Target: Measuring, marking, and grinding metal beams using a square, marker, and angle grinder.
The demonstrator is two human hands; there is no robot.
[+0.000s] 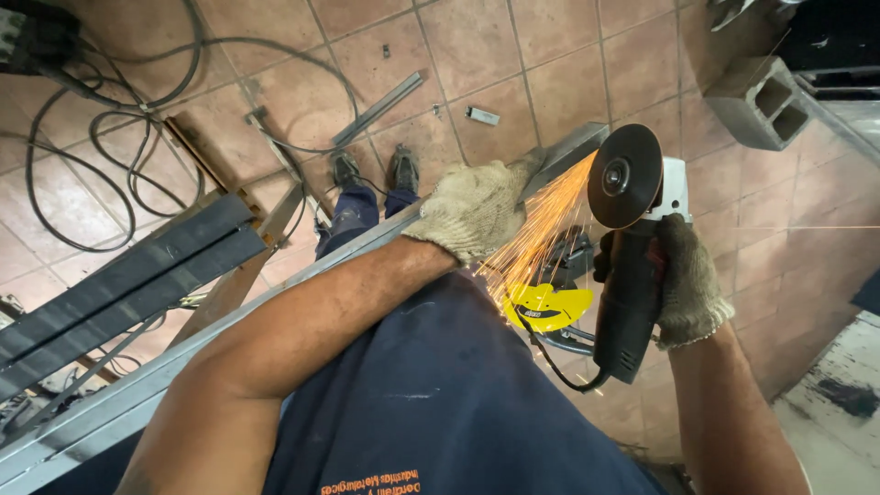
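My left hand (477,209), gloved, is clamped down over the long steel profile (229,316), fingers wrapped on it near its far end. My right hand (683,280), gloved too, is fisted round the body of the angle grinder (632,266); the disc (625,176) meets the profile's end just past my left glove. Sparks (536,243) spray back toward my apron. The profile runs diagonally from lower left to the disc. Black cables (119,119) and a concrete block (759,101) lie on the tiled floor (568,64).
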